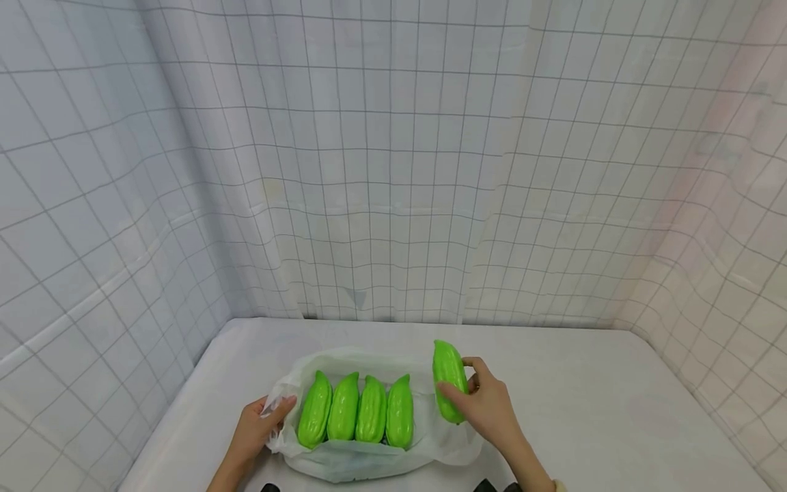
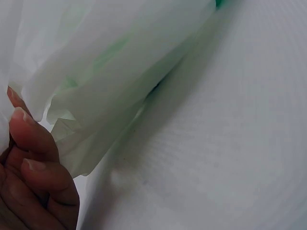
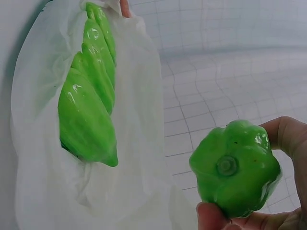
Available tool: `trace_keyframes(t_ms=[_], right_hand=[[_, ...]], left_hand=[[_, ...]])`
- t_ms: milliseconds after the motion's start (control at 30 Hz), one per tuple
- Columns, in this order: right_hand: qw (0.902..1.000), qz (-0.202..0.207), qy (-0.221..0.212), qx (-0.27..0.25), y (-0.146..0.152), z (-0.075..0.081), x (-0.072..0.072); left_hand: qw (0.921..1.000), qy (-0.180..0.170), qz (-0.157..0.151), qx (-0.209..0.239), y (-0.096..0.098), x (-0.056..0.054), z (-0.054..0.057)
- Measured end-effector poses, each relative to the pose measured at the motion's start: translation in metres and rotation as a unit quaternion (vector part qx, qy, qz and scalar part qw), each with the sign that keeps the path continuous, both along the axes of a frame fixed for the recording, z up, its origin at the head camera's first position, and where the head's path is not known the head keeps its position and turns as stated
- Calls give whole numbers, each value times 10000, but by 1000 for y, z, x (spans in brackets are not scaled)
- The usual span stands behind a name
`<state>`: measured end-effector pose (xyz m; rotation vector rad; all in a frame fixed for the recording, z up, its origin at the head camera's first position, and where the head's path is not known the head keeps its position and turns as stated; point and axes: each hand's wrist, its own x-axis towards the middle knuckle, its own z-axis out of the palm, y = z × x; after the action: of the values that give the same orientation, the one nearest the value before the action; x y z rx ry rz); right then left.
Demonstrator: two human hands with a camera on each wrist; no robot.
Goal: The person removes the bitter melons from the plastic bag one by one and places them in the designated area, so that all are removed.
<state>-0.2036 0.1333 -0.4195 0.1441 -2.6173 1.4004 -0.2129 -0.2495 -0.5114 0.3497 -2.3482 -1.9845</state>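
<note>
My right hand (image 1: 490,404) holds a glossy green ridged gourd (image 1: 449,376) between thumb and fingers, raised at the bag's right end with its pointed tip away from me. In the right wrist view the held gourd (image 3: 235,168) shows its blunt end with a round stem mark. Several matching gourds (image 1: 371,410) lie side by side in a thin white plastic bag (image 1: 344,465), filling its left and middle part. At the bag's left edge, my left hand (image 1: 258,427) pinches the thin plastic. The left wrist view shows this hand (image 2: 36,177) with fingers curled at the crumpled bag edge.
A white-covered table (image 1: 602,410) carries the bag near its front edge. Hanging white curtains with a dark grid (image 1: 393,171) enclose the table at the back and on both sides. Small dark objects (image 1: 486,486) show at the bottom edge of the head view.
</note>
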Motion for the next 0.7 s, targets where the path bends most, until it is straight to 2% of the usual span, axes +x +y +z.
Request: trace_keyframes(t_ms=[333,700], right_hand=[[9994,-340,30,39,19,6,-2],[9976,-675,-78,96,35,1,-7]], left_hand=[[10000,41,-37,57,-1,0,-2],[10000,40,-29,5,1,2,2]])
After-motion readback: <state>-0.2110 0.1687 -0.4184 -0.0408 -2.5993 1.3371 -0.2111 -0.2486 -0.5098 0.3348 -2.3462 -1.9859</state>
